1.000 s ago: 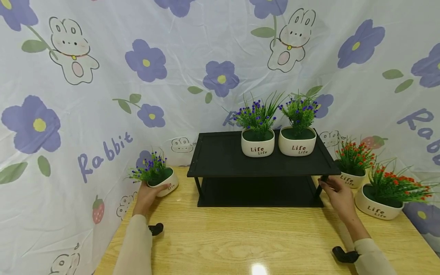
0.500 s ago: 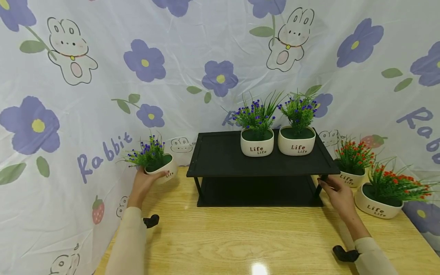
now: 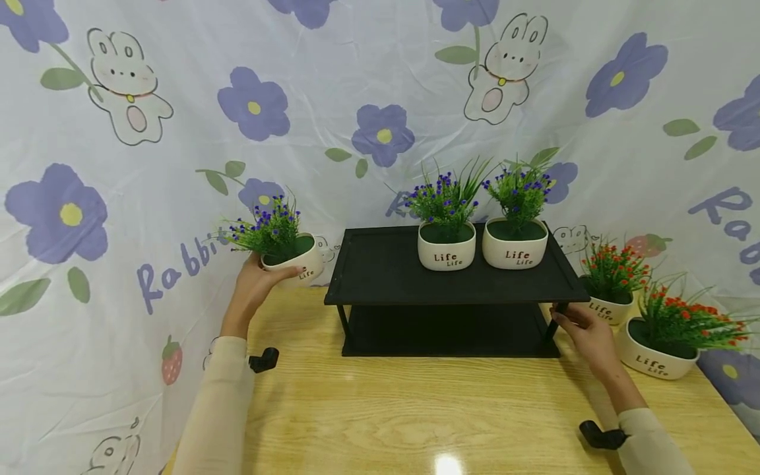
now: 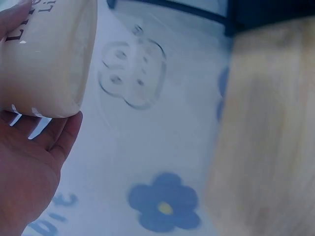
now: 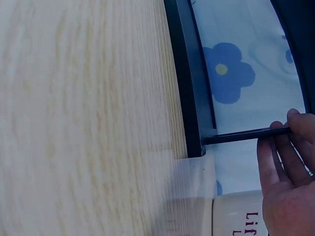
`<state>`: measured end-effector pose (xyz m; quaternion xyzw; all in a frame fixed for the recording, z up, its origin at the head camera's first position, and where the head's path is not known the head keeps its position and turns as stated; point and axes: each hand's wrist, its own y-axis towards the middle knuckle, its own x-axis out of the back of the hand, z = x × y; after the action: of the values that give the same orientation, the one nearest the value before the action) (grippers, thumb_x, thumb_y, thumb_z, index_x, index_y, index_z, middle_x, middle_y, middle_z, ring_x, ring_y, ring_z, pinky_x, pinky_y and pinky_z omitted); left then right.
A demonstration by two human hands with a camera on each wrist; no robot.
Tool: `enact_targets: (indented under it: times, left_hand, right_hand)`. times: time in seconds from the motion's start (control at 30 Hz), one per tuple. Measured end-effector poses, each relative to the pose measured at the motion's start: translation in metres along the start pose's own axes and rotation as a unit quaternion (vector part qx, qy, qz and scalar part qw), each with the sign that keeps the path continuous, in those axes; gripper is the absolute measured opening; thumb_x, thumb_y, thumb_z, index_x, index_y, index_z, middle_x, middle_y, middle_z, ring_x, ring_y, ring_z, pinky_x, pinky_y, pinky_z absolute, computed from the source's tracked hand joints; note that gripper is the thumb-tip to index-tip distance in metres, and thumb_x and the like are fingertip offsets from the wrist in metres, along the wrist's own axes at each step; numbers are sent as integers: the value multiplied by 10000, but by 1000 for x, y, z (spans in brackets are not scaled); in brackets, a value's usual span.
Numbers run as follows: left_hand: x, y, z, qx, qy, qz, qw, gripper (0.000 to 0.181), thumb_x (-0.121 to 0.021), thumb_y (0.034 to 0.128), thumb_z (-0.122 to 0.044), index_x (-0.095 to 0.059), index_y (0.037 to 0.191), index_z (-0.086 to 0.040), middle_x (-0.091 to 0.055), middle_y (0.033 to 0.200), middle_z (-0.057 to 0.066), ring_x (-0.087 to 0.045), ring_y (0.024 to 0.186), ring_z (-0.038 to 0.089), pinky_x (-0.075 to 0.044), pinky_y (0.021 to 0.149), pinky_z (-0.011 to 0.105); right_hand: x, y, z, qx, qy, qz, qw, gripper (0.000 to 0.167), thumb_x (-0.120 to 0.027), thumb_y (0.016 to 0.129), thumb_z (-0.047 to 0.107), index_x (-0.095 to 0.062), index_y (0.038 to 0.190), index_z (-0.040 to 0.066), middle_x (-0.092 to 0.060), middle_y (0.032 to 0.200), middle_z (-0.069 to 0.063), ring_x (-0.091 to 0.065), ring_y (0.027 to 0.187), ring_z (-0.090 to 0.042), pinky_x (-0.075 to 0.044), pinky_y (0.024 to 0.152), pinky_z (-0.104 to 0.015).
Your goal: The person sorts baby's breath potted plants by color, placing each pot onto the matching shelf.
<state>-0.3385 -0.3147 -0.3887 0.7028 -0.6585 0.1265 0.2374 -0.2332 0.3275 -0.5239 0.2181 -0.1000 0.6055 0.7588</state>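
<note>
My left hand [image 3: 254,285] grips a white oval pot [image 3: 309,264] of purple flowers, tilted and raised off the table to the left of the black two-tier shelf [image 3: 380,270]. In the left wrist view the thumb lies on the lettered side of the pot [image 4: 49,64] and the fingers reach under it. My right hand [image 3: 589,338] holds the shelf's front right post [image 5: 246,135] between thumb and fingers. Two more pots of purple flowers, a middle one [image 3: 446,254] and a right one [image 3: 515,252], stand upright on the top tier, toward its right.
To the right of the shelf two pots with red flowers stand on the wooden table [image 3: 380,415], one farther back [image 3: 611,309] and one nearer [image 3: 656,356], close to my right hand. A patterned cloth [image 3: 320,79] hangs behind and at the sides.
My left hand has lifted the pot of purple flowers off the table, upward and a little to the right. The right hand has stayed at the shelf post.
</note>
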Motion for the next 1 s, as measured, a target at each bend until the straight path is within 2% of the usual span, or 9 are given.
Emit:
enact_targets:
  times: [0.13,0.27,0.43,0.53,0.63,0.77,1.0]
  left_hand:
    - [-4,1,-24,-100,189,140,9997,1189,-871,845,-578,-157,1730,-230,-333,1729,138,-392,1558,394,-350,1235,671]
    - [-12,2,-46,-322,28,268,9991,1096,-878,864,-514,-244,1703,-205,-444,1651,152,-520,1442,385,-422,1189,637]
    - [-25,5,-71,-537,-183,444,9974,999,-891,870,-446,-320,1667,-256,-520,1564,127,-585,1332,358,-478,1131,593]
    - [-33,8,-83,-690,-219,583,9957,992,-905,861,-413,-330,1660,-284,-533,1540,120,-601,1306,356,-496,1117,588]
    - [-41,11,-93,-873,-141,721,9935,1036,-913,851,-406,-296,1679,-320,-486,1605,95,-573,1371,358,-483,1142,606]
    - [-50,14,-101,-948,-19,854,9918,1102,-921,837,-424,-241,1699,-341,-411,1680,64,-511,1462,354,-457,1174,621]
    - [-68,18,-111,-771,274,1132,9902,1126,-911,828,-473,-258,1700,-184,-483,1612,135,-546,1423,386,-492,1138,618]
  right_hand:
    - [2,2,-2,55,107,14,9999,471,-646,1086,344,-652,1380,-23,-620,1124,333,-571,1021,211,-499,834,-30]
    - [2,4,-5,161,182,71,9997,444,-650,1085,326,-664,1367,-17,-650,1135,290,-620,1042,143,-506,858,-40]
    - [1,7,-9,188,330,166,9991,422,-645,1090,291,-654,1380,-16,-677,1169,239,-672,1103,28,-515,886,-51]
    - [2,8,-12,141,352,186,9991,434,-644,1090,290,-643,1398,-17,-674,1175,251,-669,1104,37,-514,883,-51]
    - [1,8,-14,129,409,172,9989,447,-653,1085,289,-638,1406,-21,-674,1161,270,-667,1091,58,-514,884,-52]
    - [0,8,-15,164,554,150,9982,445,-664,1079,279,-639,1393,-35,-682,1135,286,-669,1070,77,-515,892,-52]
    - [-1,6,-12,114,618,102,9980,441,-667,1077,285,-644,1381,-34,-682,1125,291,-683,1087,21,-516,889,-56]
